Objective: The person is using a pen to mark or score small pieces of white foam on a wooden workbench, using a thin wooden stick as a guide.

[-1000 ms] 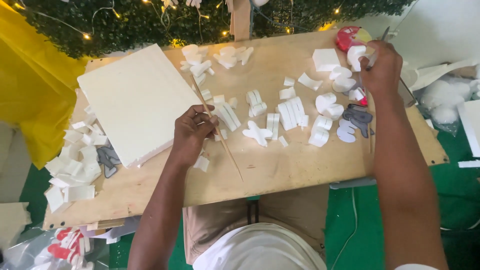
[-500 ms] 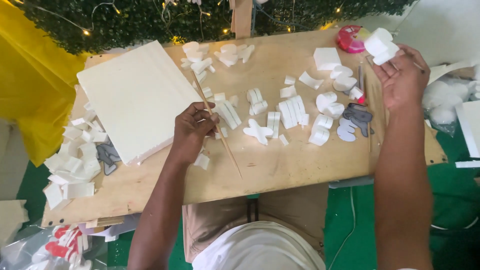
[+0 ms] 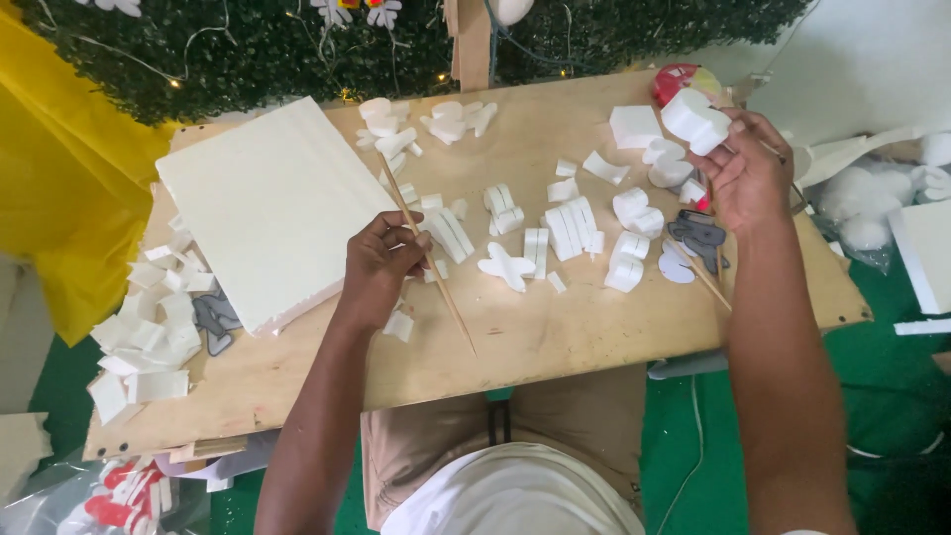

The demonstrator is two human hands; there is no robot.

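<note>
My left hand (image 3: 381,266) rests on the plywood board (image 3: 555,337) and grips a thin wooden stick (image 3: 436,282) that slants from upper left to lower right. It sits beside a thick white foam slab (image 3: 267,203). My right hand (image 3: 748,173) is raised over the board's right side and holds a white cut foam piece (image 3: 693,119) between thumb and fingers. Below it lie several white foam shapes (image 3: 570,228) and grey cut-outs (image 3: 698,236). A second thin stick (image 3: 705,277) lies by my right wrist.
A pile of foam offcuts (image 3: 149,327) crowds the board's left edge. A red round object (image 3: 674,81) sits at the far right corner. Green hedge backdrop with small lights (image 3: 297,45) runs behind. Yellow cloth (image 3: 59,178) hangs left; foam scraps (image 3: 892,208) lie on the green floor.
My right hand has lifted the white foam piece off the far right of the board and drawn it nearer to me. My left hand with the stick has stayed put.
</note>
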